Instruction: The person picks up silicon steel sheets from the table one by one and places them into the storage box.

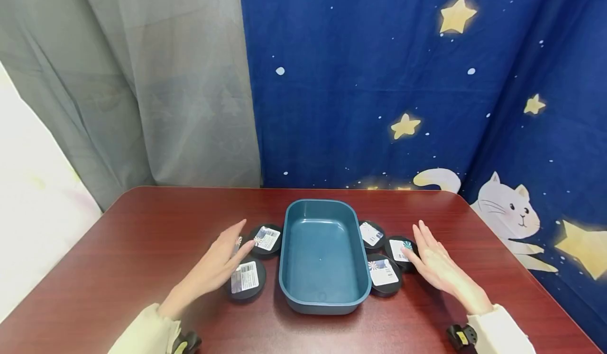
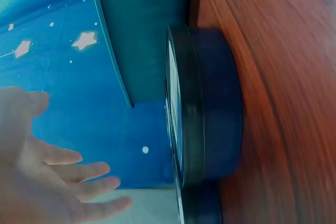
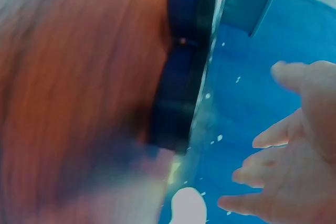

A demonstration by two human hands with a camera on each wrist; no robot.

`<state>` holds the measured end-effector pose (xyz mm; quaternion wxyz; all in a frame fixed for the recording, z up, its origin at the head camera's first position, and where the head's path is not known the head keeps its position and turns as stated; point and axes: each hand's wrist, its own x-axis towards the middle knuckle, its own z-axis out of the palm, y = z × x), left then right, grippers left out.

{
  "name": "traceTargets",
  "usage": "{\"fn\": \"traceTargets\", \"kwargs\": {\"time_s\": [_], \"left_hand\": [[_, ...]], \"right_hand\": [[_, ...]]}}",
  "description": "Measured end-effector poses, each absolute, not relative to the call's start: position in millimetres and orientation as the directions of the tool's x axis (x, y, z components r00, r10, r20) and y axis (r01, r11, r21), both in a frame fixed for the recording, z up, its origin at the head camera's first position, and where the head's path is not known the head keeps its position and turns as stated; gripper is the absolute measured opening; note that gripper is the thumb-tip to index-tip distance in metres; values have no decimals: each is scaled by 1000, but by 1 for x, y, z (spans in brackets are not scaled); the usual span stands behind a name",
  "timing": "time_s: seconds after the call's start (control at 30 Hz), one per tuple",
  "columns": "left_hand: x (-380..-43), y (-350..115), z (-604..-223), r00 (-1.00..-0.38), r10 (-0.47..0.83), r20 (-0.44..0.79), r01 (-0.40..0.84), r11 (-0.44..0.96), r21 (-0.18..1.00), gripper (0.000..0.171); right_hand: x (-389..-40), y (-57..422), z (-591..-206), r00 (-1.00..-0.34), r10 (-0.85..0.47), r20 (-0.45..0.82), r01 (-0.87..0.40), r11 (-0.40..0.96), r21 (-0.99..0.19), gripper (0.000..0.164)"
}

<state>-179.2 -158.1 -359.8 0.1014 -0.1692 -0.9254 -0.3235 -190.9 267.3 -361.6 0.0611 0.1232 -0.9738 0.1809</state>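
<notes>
Black tins (image 1: 244, 278) lie in two groups of three on the counter (image 1: 133, 248), one group on each side of a blue bin (image 1: 322, 259). Leftmost, well in from the counter's left edge, my left hand (image 1: 219, 261) hovers by its group, fingers extended, that grip holding nothing. It partly hides the far-left tin (image 1: 237, 244), so I could misjudge that rim and knock it into its neighbours. In the middle, the bin's long sides run toward the counter's far edge; a tin shoved against its wall could, I judge, shift it. Right of it, the tins crowd together, so pinching one might drag another. Rightmost, toward the counter's right edge, my right hand (image 1: 436, 264) is likewise spread and unloaded; a low thumb could catch the outer tin (image 1: 398, 252) and send it sliding.
</notes>
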Motion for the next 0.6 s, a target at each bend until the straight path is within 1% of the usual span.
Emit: {"fn": "traceTargets", "kwargs": {"time_s": [0.1, 0.3, 0.37, 0.47, 0.6], "left_hand": [[-182, -151, -361, -923, 251, 293, 381, 712, 589, 56], [-188, -136, -364, -927, 251, 280, 375, 672, 639, 47], [-190, -131, -365, -931, 248, 268, 365, 671, 645, 44], [-192, -124, -366, -932, 256, 255, 362, 676, 643, 39], [-193, -118, -367, -936, 272, 225, 352, 664, 660, 39]], "right_hand": [[-192, 275, -367, -963, -229, 145, -265, 906, -329, 68], [-194, 284, -375, -953, -281, 117, -303, 907, -292, 63], [-195, 286, -376, -947, -302, 107, -320, 903, -285, 64], [-196, 287, -374, -944, -320, 76, -327, 893, -310, 67], [-197, 287, -372, -943, -331, 36, -323, 879, -350, 75]]}}
